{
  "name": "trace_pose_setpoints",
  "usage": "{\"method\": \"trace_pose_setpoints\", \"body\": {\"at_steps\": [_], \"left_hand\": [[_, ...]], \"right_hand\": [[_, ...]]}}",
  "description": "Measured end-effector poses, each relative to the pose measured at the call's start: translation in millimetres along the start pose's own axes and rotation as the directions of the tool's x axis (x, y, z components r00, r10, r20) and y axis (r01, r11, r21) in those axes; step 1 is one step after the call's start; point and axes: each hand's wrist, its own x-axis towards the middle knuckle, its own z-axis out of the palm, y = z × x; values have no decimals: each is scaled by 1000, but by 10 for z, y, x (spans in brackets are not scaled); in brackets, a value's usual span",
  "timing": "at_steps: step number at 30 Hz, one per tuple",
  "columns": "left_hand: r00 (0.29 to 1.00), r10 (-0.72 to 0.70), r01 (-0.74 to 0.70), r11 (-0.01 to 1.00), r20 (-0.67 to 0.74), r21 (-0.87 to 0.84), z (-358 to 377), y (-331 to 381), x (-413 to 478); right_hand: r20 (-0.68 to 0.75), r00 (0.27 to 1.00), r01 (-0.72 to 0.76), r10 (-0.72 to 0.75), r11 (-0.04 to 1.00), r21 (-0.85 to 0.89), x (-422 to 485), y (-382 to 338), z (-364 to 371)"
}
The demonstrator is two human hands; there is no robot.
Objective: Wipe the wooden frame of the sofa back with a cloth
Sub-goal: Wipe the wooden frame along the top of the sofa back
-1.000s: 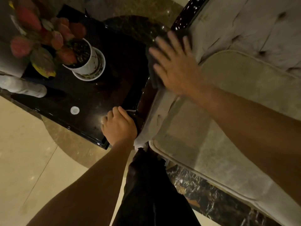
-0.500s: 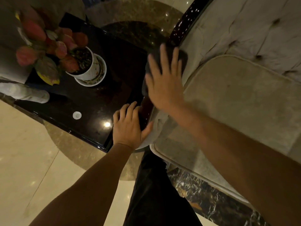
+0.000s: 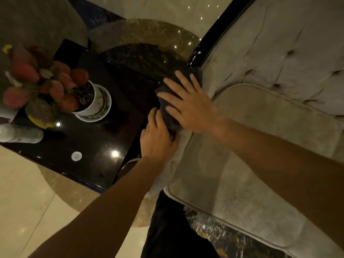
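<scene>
The right hand (image 3: 189,107) lay flat, fingers spread and straight, pressing a dark cloth (image 3: 171,101) onto the wooden frame (image 3: 208,41) at the sofa's left edge, gripping nothing. The left hand (image 3: 158,138) sat just near of it, fingers loosely curled against the cloth's near end; whether it pinched the fabric could not be told. The glossy frame ran far and right, uncovered beyond the cloth. Left, a black side table (image 3: 89,146) stood just beside the frame, holding a potted plant (image 3: 55,90).
</scene>
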Motion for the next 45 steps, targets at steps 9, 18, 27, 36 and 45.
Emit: {"method": "trace_pose_setpoints", "body": {"at_steps": [9, 18, 27, 36, 45], "left_hand": [[999, -24, 25, 1000, 36, -6, -191, 742, 1365], [991, -2, -12, 995, 133, 100, -221, 1150, 2039], [989, 43, -61, 990, 142, 127, -181, 1213, 2173], [986, 67, -78, 995, 153, 68, -190, 1151, 2170], [989, 81, -99, 984, 125, 149, -206, 1182, 2129]], "right_hand": [[6, 984, -180, 180, 983, 39, 645, 921, -156], [-1, 944, -322, 329, 923, -211, 1080, 1757, -440], [-169, 764, -644, 622, 725, -242, 1302, 2410, -873], [-175, 796, -594, 580, 690, -414, 1312, 3138, -1222], [8, 945, -302, 327, 881, -365, 1130, 2434, -935]]}}
